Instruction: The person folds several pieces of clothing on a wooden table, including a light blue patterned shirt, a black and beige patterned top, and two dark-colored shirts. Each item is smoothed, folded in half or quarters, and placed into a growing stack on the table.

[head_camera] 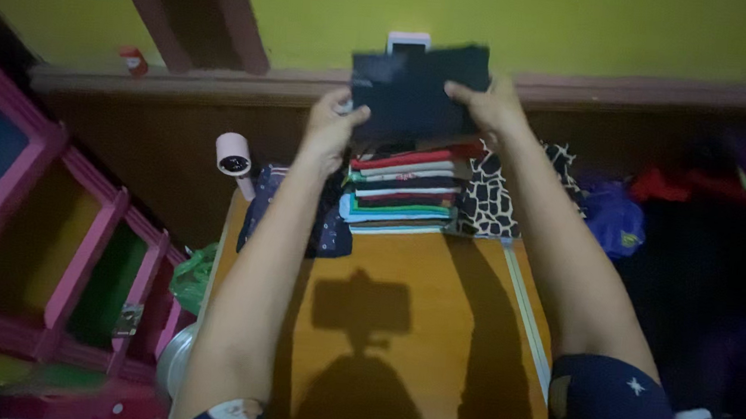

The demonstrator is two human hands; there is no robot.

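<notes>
My left hand point(330, 122) and my right hand point(488, 104) together hold a folded dark navy cloth point(416, 90) by its two sides, lifted above a neat stack of folded clothes point(403, 191) in red, white, green and blue. The stack sits at the far end of an orange-brown table point(409, 324). A black-and-white patterned garment point(487, 201) lies right of the stack, and a dark dotted garment point(331, 224) lies left of it under my left forearm.
A small pink round device point(235, 154) stands at the table's far left corner. A pink shelf frame point(77, 243) fills the left side. A white strip point(525, 318) runs along the table's right edge. Dark clothes, one blue point(614, 217), lie piled to the right. A yellow wall rises behind.
</notes>
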